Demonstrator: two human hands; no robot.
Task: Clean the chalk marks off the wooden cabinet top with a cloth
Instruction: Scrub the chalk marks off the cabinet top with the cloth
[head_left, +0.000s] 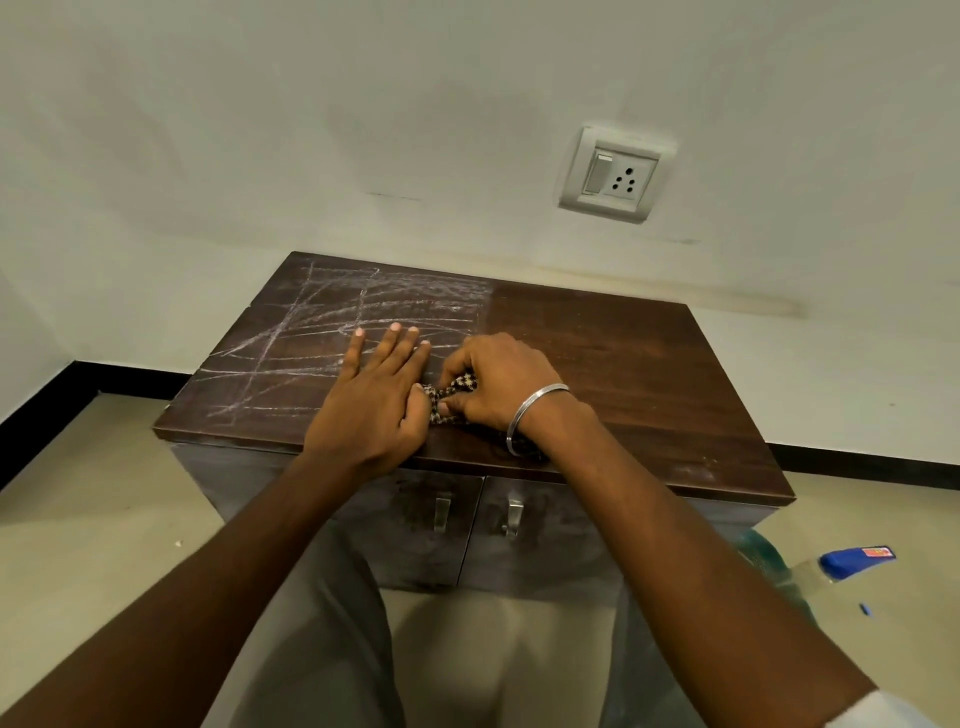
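while the left hand (376, 395) lies flat and open on the wooden cabinet top (623, 374), fingers spread over the chalk marks (332, 312), the right hand (498, 384) beside it is closed around a bunched checked cloth (447, 402) near the front edge. the marks cover the left half; the right half looks bare. a metal bangle (535, 415) circles the right wrist. two door handles (478, 512) sit below, a wall socket (613, 174) above, and a bottle with a blue cap (852, 561) on the floor at right.
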